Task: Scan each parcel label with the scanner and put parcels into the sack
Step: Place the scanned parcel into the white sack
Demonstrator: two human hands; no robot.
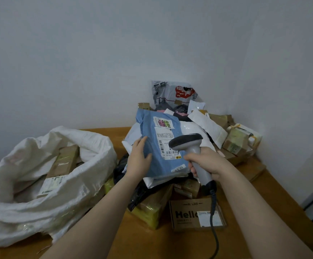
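A blue mailer parcel [162, 146] lies tilted on top of the parcel pile, its white label [166, 144] facing up. My left hand [138, 159] grips the parcel's left edge, thumb on top. My right hand [208, 162] grips the handle of a grey scanner [191, 146], whose dark head hovers over the label's right side. The scanner's cable [214, 221] runs down toward me. The white woven sack [80, 182] lies open at the left, with cardboard boxes [64, 161] inside.
A pile of parcels [208, 124] fills the wooden table's [264, 212] far right corner against the wall. A brown "Hello" box [187, 214] and a yellow-taped box [152, 210] lie in front of me. A black bag [122, 169] sits under the blue parcel.
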